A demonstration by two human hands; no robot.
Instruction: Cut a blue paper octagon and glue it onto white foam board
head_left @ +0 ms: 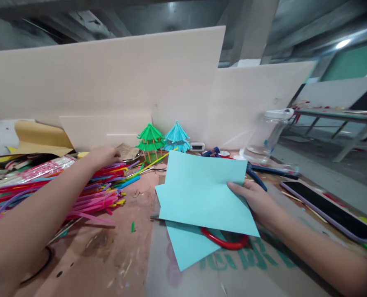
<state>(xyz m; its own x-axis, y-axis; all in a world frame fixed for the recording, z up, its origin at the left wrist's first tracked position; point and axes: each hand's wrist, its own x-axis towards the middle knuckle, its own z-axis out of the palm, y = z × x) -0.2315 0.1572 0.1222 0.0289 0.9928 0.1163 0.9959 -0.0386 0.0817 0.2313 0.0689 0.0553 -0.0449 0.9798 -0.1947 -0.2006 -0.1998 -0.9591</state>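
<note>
On the tabletop [115, 247], near its middle, the right hand [257, 202] is pinching a light blue sheet [202, 194] by its right edge, thumb on top and the other fingers hidden beneath, so the sheet is lying tilted just above a second blue sheet [186, 247]. Red scissor handles [225, 242] are peeking out from under both sheets, touching the tabletop. Far to the left, the left hand [104, 156] is reaching across a heap of coloured straws [78, 189], its fingers curled loosely down onto the far end of the heap; whether it is gripping any straw I cannot tell. Behind the sheets, a green paper tree [150, 140] and a blue paper tree [177, 138] are standing upright side by side against pale boards [109, 82]. A clear jar [268, 136] with a white lid is sitting to the right of them, and a dark phone [332, 210] is lying flat near the right forearm.
</note>
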